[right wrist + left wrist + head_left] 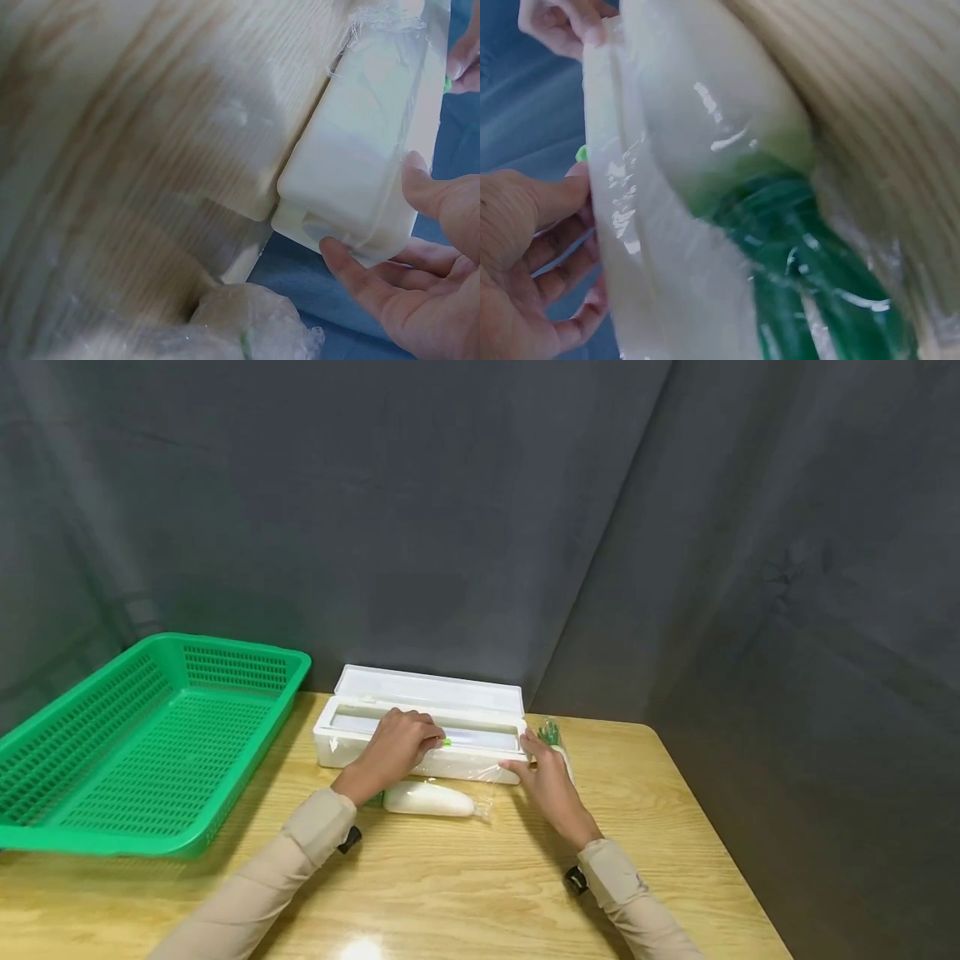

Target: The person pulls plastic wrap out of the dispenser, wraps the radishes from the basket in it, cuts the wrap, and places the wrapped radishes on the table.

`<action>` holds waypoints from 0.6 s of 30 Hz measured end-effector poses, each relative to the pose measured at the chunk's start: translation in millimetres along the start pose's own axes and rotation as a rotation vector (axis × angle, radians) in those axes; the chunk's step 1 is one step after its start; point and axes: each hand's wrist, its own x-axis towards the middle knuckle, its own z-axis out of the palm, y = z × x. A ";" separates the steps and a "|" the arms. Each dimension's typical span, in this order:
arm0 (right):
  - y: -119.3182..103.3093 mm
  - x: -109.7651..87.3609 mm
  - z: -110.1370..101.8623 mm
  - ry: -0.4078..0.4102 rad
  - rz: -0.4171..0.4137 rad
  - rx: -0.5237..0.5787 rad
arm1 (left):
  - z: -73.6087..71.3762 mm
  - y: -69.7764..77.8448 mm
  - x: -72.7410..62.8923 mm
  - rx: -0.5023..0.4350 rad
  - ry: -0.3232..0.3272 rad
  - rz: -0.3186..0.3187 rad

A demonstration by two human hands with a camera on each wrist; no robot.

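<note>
A long white cling film dispenser point(420, 765) lies across the table, its lid point(427, 687) raised at the back. Over its front edge, my left hand point(401, 739) pinches a small green slide cutter point(447, 742) between thumb and finger; the left wrist view shows the other fingers point(559, 281) loosely bent. My right hand point(551, 781) holds the dispenser's right end, with the thumb and a finger against it in the right wrist view. In front lies a white radish point(427, 798) with green stalks, wrapped in clear film. Clear film also shows on the dispenser's front.
A large green plastic basket point(180, 827) stands on the left of the wooden table point(450, 893). Beyond my right hand, near the dispenser's right end, lies another wrapped radish point(558, 745) with green stalks. A dark curtain point(420, 510) hangs behind and at the right.
</note>
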 end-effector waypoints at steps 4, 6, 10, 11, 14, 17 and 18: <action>-1.8 1.4 3.6 0.006 0.013 0.007 | -6.1 -6.8 -4.1 -0.033 -0.008 -0.014; -2.4 1.7 5.2 0.008 0.013 0.005 | -9.9 -9.2 -7.1 -0.040 -0.007 -0.018; -3.7 2.1 7.1 0.017 0.018 -0.005 | -16.9 -13.4 -10.6 -0.059 -0.004 -0.031; -3.6 2.1 7.7 0.020 0.022 -0.009 | -18.4 -14.6 -11.4 -0.059 -0.002 -0.036; -3.9 1.9 7.3 0.019 0.025 -0.017 | -22.5 -19.8 -15.6 -0.059 -0.004 -0.053; -3.8 1.1 3.8 0.009 0.020 -0.034 | -28.8 -26.6 -20.7 -0.049 -0.001 -0.076; -3.6 0.8 1.9 0.007 0.020 -0.043 | -30.8 -29.2 -22.1 -0.046 0.000 -0.086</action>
